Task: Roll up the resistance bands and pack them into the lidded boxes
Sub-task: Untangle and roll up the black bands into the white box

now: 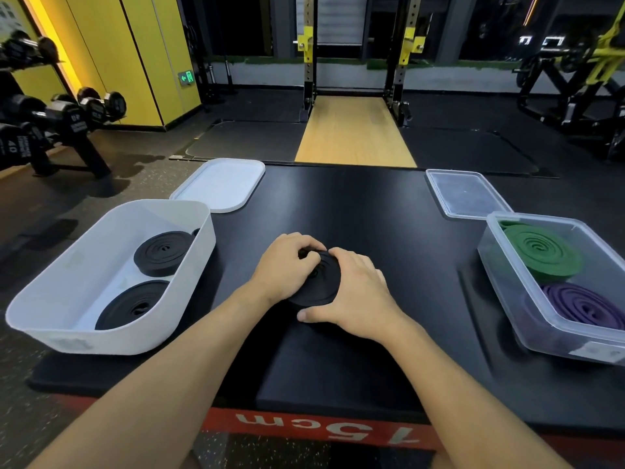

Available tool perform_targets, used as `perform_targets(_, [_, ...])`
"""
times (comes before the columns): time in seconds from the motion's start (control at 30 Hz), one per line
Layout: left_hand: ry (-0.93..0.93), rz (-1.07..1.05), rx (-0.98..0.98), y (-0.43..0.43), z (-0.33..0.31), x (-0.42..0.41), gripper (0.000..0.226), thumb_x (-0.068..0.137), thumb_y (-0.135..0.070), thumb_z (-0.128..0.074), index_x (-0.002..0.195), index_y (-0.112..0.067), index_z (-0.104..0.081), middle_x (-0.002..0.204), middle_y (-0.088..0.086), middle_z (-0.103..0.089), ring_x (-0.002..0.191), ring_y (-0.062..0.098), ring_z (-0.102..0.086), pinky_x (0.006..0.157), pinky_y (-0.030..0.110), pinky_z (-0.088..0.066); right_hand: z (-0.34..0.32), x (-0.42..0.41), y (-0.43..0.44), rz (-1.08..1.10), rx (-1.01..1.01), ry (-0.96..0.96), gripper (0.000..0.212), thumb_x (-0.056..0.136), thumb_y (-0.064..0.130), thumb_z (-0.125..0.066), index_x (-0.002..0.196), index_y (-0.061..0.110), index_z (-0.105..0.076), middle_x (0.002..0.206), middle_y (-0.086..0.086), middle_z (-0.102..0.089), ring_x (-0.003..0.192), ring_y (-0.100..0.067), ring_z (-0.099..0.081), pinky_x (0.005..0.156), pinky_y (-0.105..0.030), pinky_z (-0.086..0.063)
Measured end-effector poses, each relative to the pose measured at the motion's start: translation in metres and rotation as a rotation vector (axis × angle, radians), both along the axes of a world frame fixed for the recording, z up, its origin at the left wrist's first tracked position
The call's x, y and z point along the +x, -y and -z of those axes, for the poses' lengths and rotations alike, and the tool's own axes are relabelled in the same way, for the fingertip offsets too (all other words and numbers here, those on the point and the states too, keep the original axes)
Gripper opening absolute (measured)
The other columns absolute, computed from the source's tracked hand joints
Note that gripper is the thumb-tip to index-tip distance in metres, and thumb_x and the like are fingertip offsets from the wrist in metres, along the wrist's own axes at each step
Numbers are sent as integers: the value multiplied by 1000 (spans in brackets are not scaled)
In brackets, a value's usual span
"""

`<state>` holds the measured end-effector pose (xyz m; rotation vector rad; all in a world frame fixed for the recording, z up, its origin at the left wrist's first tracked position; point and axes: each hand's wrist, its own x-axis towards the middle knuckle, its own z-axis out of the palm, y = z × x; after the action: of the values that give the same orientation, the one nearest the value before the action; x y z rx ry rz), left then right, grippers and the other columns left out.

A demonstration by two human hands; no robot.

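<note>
A person's left hand (287, 265) and right hand (358, 299) close from either side on a black rolled band (321, 282) at the middle of a black padded table (372, 214), the fingers curled over the coil's far edge and the right thumb pressed to its near edge. This grip looks meant to keep the springy roll from unwinding. By colour, the coil seems bound for the white box (67, 265) near the table's left edge, where two black rolls, the farther (164, 253) and the nearer (135, 304), lie flat on the bottom. A dark sliver at the far wall cannot be made out. Near the right edge a clear box (541, 218) holds one green roll (541, 255) and one purple roll (585, 306), with a strip of green behind them that may be another band. Both boxes stand open, the white lid (220, 184) and the clear lid (468, 194) each parked just beyond its own box, apparently to leave the openings free until packing ends. The count is two boxes, two lids, four rolls plainly packed and one in hand. No loose band is in sight.
</note>
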<state>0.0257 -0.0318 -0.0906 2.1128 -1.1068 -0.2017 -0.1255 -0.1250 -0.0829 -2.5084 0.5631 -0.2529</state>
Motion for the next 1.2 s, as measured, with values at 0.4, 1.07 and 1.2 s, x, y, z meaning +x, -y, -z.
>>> perform_targets(0.4, [13,382,495,-38,-32,1,129,69,-82,-72,166,-28,-8,165,-15,-16,153,7,-8,128,40,-16,-6,-4,18,-143,-14,-33,106,54,74,-84,142,38,-38,129,28,-42,135,-5,-31,110,-30,-23])
perform_targets(1.07, [247,297,399,-33,-23,-13,124,52,-76,-89,151,-26,-33,136,-13,-34,127,10,-31,113,31,-27,-7,-7,44,-288,54,-92,109,51,73,-86,142,58,-28,142,26,-40,141,-8,-30,121,-43,-27])
perform_targets(1.2, [190,263,315,-37,-14,-15,121,53,-74,-89,151,-29,-34,133,-16,-35,126,8,-30,114,31,-28,-4,-13,42,-297,91,-74,115,58,65,-86,155,46,-27,145,33,-26,141,-5,-28,119,-38,-31])
